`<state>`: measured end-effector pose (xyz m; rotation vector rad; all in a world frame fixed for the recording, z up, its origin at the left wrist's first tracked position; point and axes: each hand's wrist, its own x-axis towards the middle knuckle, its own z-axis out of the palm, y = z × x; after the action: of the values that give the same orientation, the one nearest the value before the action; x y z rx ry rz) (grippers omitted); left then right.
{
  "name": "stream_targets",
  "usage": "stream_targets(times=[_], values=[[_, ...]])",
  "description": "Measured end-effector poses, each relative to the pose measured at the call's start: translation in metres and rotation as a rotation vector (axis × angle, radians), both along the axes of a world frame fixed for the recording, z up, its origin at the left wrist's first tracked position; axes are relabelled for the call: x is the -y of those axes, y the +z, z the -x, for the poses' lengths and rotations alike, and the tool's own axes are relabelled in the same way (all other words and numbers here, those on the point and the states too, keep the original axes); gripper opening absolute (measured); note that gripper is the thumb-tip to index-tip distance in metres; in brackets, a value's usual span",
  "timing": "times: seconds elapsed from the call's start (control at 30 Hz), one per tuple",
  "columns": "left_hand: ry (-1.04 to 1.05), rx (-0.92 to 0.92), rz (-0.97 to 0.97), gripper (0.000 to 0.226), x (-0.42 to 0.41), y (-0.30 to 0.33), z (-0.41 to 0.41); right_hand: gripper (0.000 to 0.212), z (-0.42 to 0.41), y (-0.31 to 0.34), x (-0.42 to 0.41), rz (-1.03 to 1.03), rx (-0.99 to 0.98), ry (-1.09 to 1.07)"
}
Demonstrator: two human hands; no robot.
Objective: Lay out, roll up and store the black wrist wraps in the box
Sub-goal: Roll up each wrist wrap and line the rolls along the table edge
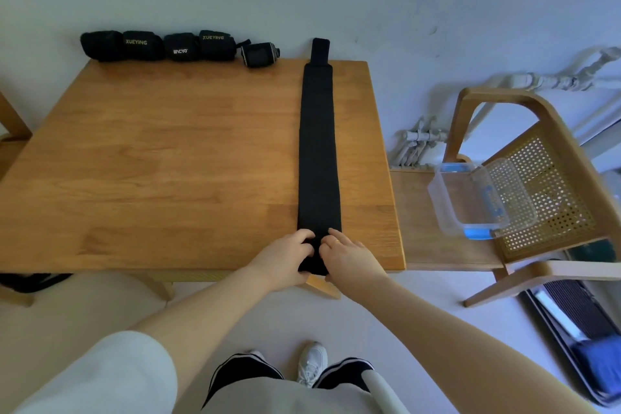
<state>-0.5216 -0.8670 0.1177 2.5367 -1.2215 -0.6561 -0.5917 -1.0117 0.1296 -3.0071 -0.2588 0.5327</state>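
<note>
A long black wrist wrap [318, 144] lies flat and straight along the right side of the wooden table [174, 158], its far tab hanging past the back edge. At the near edge my left hand [289, 259] and my right hand [346, 254] grip the wrap's near end from either side, fingers curled over the fabric. Several rolled black wraps [158, 45] sit in a row at the table's far left edge, with a smaller grey-striped roll [262, 54] beside them. The clear plastic box [467, 202] with blue clips stands open on a chair to the right.
The box's clear lid [507, 191] leans against the cane back of the wooden chair [551, 198]. White pipes [416, 144] run along the wall behind. Another chair's edge [10, 131] shows at the far left. A blue cushion [601, 370] lies on the floor at lower right.
</note>
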Motion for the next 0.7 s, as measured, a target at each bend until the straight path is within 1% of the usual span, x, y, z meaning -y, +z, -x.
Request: stream_targets(times=[0.07,0.13,0.2,0.3,0.43,0.53,0.57,0.63,0.7], values=[[0.018,-0.019,0.007,0.031,0.0,0.001,-0.001,0.039,-0.004,0.001,0.003,-0.029,0.025,-0.019],[0.024,-0.025,0.011,0.031,0.0,0.002,-0.003,0.033,-0.006,0.005,0.005,-0.106,0.021,-0.068],[0.011,-0.016,0.003,0.032,-0.001,0.003,-0.004,0.031,-0.003,0.007,0.006,-0.164,0.037,-0.115],[-0.028,0.042,0.0,0.034,-0.003,0.003,-0.002,0.03,0.006,0.001,0.005,-0.183,0.089,-0.141],[-0.047,0.093,0.002,0.031,0.0,0.002,0.003,0.031,0.017,-0.009,0.006,-0.142,0.13,-0.069],[-0.021,0.087,-0.003,0.027,0.001,0.003,0.003,0.039,0.016,-0.006,0.008,-0.108,0.129,-0.03],[-0.008,0.081,-0.01,0.026,0.002,0.004,0.003,0.045,0.015,-0.004,0.007,-0.062,0.106,-0.01],[0.024,0.066,-0.022,0.027,0.003,0.003,0.003,0.052,0.013,0.0,0.005,0.025,0.076,-0.029],[0.073,0.058,-0.02,0.028,0.004,0.005,0.003,0.048,0.01,-0.005,0.002,0.024,0.126,-0.063]])
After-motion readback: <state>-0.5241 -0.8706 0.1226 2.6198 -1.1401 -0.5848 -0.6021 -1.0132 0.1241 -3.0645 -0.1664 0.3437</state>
